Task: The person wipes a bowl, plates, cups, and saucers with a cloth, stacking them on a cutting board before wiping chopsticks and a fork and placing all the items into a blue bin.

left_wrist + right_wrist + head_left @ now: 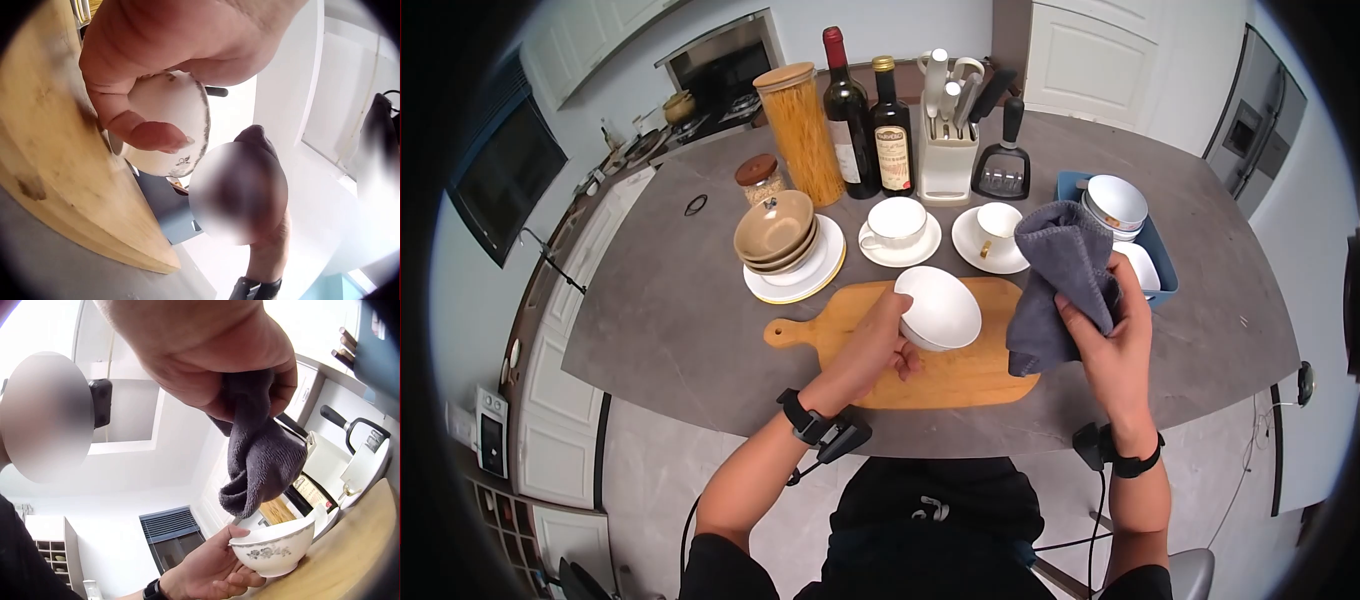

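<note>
My left hand (868, 350) grips a white bowl (941, 308) by its side, thumb at the rim, low over a wooden cutting board (850, 385). Tilted, the bowl shows its inside in the head view; a grey floral band runs round its outside in the right wrist view. Bunched in my right hand (1122, 345) is a dark grey cloth (1060, 260), pinched between thumb and fingers, to the right of the bowl. In the right wrist view the cloth (262, 456) hangs just above the bowl (275, 547).
Behind the board stand brown bowls (773, 228) stacked on plates, and two cups (897, 220) on saucers. A blue bin (1165, 270) with white bowls is at the right. Farther back are a pasta jar (800, 130), two bottles (892, 140) and a knife block (947, 165).
</note>
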